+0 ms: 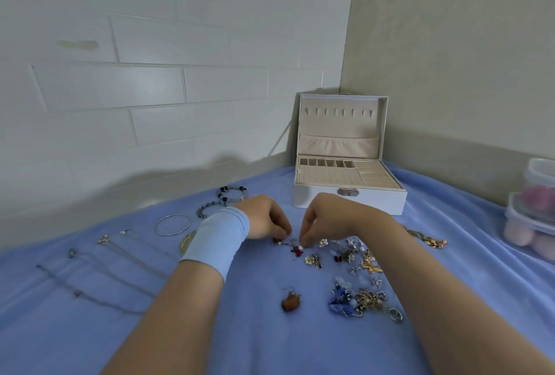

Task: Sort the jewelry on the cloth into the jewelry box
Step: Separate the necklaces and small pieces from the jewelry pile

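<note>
A white jewelry box (348, 197) stands open at the back of the blue cloth (255, 338), its beige tray bare. My left hand (265, 220) and my right hand (326, 218) are side by side on the cloth in front of it, fingertips curled down. Each pinches a small earring piece by a red flower earring (296, 250). What the fingertips hold is tiny and partly hidden. Loose earrings and brooches (357, 257) lie right of the hands. Bangles (172, 224) and bead bracelets (232, 193) lie to the left.
Thin chain necklaces (114, 266) stretch across the left of the cloth. A brown earring (290, 302), a blue-and-gold cluster (357, 299) and a ring (395, 314) lie nearer me. A gold necklace (426, 238) and clear plastic tubs (534, 215) are at the right. Walls stand close behind.
</note>
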